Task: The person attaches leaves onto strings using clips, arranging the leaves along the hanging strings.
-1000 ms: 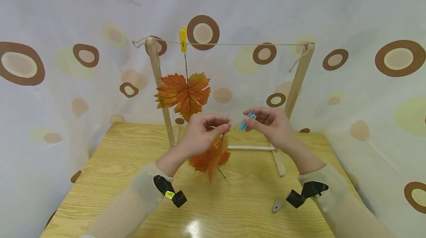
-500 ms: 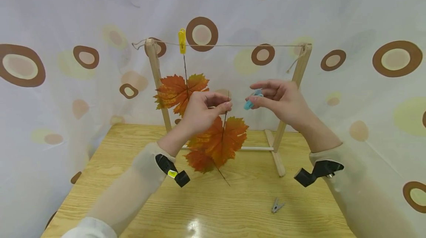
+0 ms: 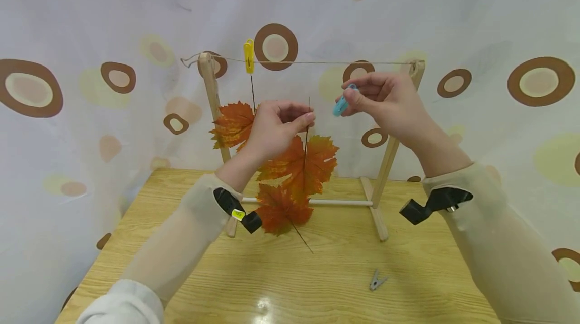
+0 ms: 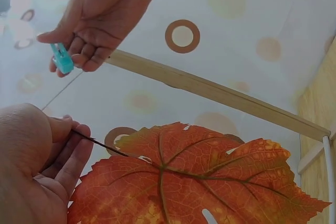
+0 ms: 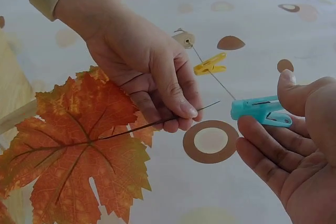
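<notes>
My left hand (image 3: 281, 127) pinches the thin dark stem of an orange-red artificial maple leaf (image 3: 312, 163), which hangs below the fingers. To its right, my right hand (image 3: 385, 102) holds a light-blue clothespin (image 3: 345, 101) between thumb and fingers. Both hands are raised below the string (image 3: 308, 62) stretched across a wooden frame. In the right wrist view the stem's tip points toward the blue clothespin (image 5: 257, 109), with a gap between them. A yellow clothespin (image 3: 248, 56) grips the string on the left, and another leaf (image 3: 233, 125) hangs from it, partly hidden by my left hand.
Wooden posts (image 3: 208, 77) hold up the string at both sides, joined low down by a white rod (image 3: 340, 202). A further leaf (image 3: 283, 210) lies on the wooden table (image 3: 190, 263). Nearer the front right lies a grey clothespin (image 3: 376, 280). A patterned curtain stands behind.
Both hands have risen toward the string, the left lifting its leaf off the table area and the right carrying the blue clothespin up. The yellow clothespin and grey clothespin stay put.
</notes>
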A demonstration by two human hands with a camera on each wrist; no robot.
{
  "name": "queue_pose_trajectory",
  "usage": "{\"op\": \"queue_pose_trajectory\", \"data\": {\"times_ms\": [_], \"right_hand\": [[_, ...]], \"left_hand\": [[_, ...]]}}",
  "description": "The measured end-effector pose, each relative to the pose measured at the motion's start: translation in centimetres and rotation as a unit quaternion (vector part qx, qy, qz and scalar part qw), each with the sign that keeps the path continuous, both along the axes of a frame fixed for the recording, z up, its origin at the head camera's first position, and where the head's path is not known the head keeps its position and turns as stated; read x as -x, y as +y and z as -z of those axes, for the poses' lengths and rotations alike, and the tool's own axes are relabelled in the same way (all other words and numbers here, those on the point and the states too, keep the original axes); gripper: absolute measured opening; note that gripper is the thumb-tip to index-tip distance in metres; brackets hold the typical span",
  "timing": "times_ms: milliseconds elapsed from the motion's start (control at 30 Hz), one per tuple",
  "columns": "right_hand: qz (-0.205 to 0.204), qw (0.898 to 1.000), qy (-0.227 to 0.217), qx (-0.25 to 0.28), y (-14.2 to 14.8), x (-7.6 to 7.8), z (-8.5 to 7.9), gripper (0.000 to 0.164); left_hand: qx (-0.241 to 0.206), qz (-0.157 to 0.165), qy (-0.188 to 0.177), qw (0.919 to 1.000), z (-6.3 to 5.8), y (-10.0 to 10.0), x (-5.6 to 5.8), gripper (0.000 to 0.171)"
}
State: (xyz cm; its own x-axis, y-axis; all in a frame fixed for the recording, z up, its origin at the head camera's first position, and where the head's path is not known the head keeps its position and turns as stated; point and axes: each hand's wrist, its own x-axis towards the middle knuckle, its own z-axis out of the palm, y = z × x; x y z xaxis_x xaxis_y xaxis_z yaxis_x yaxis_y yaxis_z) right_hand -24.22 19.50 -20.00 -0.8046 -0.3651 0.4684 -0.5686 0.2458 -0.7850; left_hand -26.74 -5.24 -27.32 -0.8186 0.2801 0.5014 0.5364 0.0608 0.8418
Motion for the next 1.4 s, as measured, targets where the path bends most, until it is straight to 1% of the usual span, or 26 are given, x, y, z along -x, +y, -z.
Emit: {"op": "queue_pose_trajectory", "data": {"times_ms": [100, 200, 333, 500, 633, 767, 933, 1200, 1400], "right_hand": [[0.007, 1.000, 0.014, -0.001, -0.7, 0.4, -1.3, 0.019], [0.023, 0.999, 0.029, -0.001, -1.6, 1.0, -2.7, 0.019], [0.044, 0.998, 0.047, -0.006, -2.7, 1.8, -4.3, 0.021], [0.072, 0.994, 0.067, -0.040, -3.6, 2.9, -5.9, 0.024], [0.089, 0.992, 0.064, -0.058, -4.0, 3.9, -6.7, 0.026], [0.107, 0.990, 0.056, -0.079, -4.3, 4.7, -7.2, 0.028], [0.125, 0.986, 0.053, -0.100, -4.9, 5.5, -7.1, 0.034], [0.138, 0.983, 0.051, -0.114, -5.8, 5.9, -7.0, 0.034], [0.136, 0.983, 0.057, -0.113, -6.3, 6.2, -6.7, 0.031]], "left_hand": [[-0.002, -0.005, -0.010, 0.9999, -0.7, 0.1, 0.3, 0.017], [-0.007, -0.007, -0.012, 0.9999, -1.3, 0.2, 0.7, 0.017], [-0.016, -0.010, -0.003, 0.9998, -1.9, 0.4, 1.1, 0.017], [-0.030, -0.016, 0.000, 0.9994, -2.5, 0.9, 1.6, 0.017], [-0.034, -0.027, -0.005, 0.9991, -2.8, 1.2, 2.0, 0.017], [-0.038, -0.040, -0.004, 0.9985, -3.1, 1.3, 2.0, 0.017], [-0.041, -0.052, -0.003, 0.9978, -3.5, 1.3, 2.0, 0.017], [-0.042, -0.064, -0.011, 0.9970, -3.7, 1.2, 2.1, 0.018], [-0.041, -0.067, -0.012, 0.9968, -3.5, 1.2, 2.2, 0.018]]}}
